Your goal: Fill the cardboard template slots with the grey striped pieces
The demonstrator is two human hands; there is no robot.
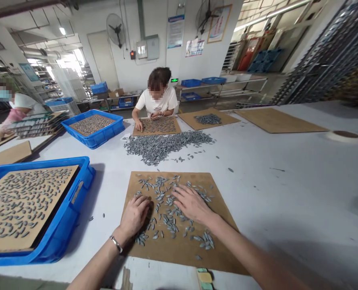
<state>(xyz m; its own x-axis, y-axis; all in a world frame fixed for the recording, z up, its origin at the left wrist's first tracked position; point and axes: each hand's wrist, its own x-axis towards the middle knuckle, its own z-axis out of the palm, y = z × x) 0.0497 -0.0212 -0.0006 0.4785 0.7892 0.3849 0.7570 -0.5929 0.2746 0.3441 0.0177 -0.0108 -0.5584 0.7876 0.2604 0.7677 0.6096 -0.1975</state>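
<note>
A brown board [179,257] lies on the white table in front of me, with small grey leaf-shaped pieces [169,222] scattered over it in loose clusters. My left hand [135,213], a silver bracelet at its wrist, rests at the board's left side. Its fingers are curled downward and pressed together; whatever is beneath them is hidden. My right hand [191,202] lies over the middle of the board with fingers stretched out flat, touching pieces there. Both hands are apart from each other.
A large pile of grey pieces [166,145] sits beyond my board. Blue trays [88,169] with filled boards stand on the left. Across the table a person [157,98] handles pieces on another board. A tape roll [344,136] lies right; another person sits far left.
</note>
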